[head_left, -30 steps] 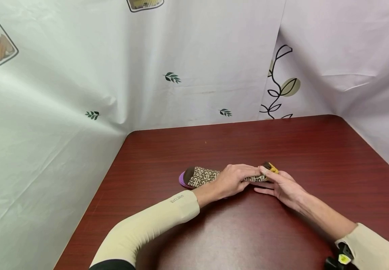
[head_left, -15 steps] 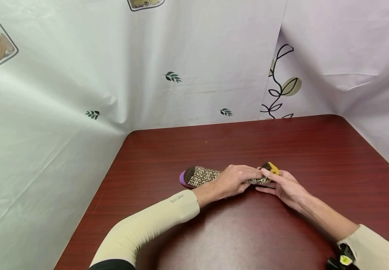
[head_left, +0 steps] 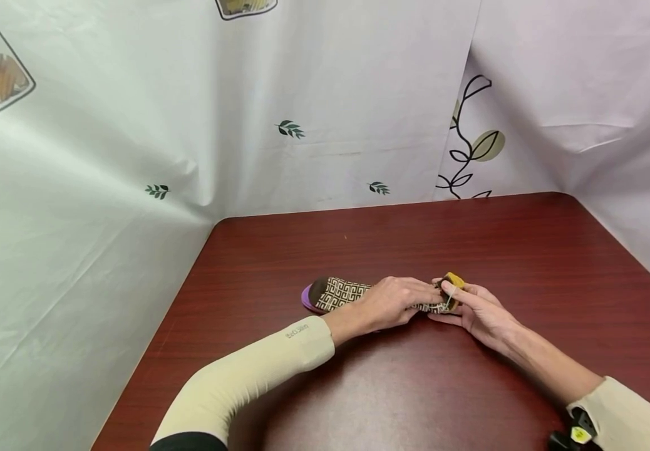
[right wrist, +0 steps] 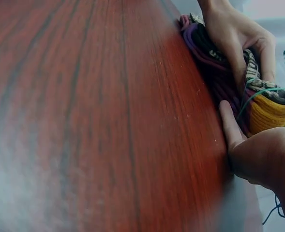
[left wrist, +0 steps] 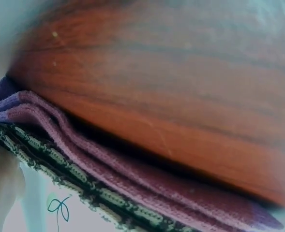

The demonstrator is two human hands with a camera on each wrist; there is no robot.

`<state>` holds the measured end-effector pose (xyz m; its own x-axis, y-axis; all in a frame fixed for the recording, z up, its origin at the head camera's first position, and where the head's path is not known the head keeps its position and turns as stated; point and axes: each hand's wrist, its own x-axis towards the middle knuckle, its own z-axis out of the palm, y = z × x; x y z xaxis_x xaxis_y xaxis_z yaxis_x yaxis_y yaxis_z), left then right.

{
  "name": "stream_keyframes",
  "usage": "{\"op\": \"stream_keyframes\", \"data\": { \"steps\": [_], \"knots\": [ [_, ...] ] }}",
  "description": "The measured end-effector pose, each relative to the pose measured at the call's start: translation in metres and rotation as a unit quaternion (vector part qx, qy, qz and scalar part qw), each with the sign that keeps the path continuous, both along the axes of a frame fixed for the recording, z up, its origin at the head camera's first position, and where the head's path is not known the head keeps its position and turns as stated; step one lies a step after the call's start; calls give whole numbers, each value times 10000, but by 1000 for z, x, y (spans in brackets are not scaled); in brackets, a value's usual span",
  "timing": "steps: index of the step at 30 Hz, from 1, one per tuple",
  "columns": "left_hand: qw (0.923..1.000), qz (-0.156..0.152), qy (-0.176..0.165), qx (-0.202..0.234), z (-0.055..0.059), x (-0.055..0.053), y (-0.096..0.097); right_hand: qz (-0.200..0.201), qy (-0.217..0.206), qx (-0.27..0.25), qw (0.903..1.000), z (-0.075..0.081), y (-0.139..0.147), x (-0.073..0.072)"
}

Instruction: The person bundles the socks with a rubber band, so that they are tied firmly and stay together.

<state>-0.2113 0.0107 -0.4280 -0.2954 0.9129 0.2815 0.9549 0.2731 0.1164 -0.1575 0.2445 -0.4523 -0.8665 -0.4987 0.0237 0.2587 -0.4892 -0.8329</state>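
Note:
Several socks lie stacked lengthwise on the table. On top is a brown and cream patterned sock point(head_left: 344, 293), dark at its toe. A purple toe point(head_left: 305, 298) peeks out beneath it, and mauve knit layers point(left wrist: 108, 162) show from the side in the left wrist view. My left hand point(head_left: 394, 302) grips the stack near its cuff end, thumb and fingers on either side. My right hand point(head_left: 487, 318) holds the cuff end, thumb above and fingers beneath, around a folded yellow cuff point(right wrist: 269, 113). A thin green band point(right wrist: 265, 90) stretches across that end by the right fingers.
The dark red wood table point(head_left: 392, 388) extends around the socks. White printed sheeting point(head_left: 336, 94) hangs behind it and along both sides. A small black device point(head_left: 575, 429) is strapped at the right sleeve.
The cuff end has tipped and rolled under my right thumb, showing more yellow and the thin band. My right hand has shifted slightly right; the left hand stays nearly in place.

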Motion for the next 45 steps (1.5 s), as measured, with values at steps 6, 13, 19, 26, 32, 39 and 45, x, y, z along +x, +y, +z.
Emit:
{"op": "stream_keyframes", "data": {
  "steps": [6,13,19,26,32,39,45],
  "knots": [
    [9999,-57,89,-117,2,1,1,-170,74,519,9985,2,0,-1],
    [9982,-59,385,-450,3,4,2,-301,419,1163,9919,3,0,-3],
    [9939,59,842,-713,0,6,3,-560,696,2209,9712,4,-4,-5],
    [9960,166,615,-630,-4,9,-1,-526,601,2028,9760,1,-4,-7],
    [9985,138,204,-494,-6,10,-8,-398,604,1878,9795,-1,-1,-8],
    [9980,258,-494,305,-5,8,-13,-436,560,1822,9807,-3,-2,-9],
    [9808,1283,-1130,935,-2,4,-11,-587,644,1837,9791,-5,-2,-9]
  ]
}}
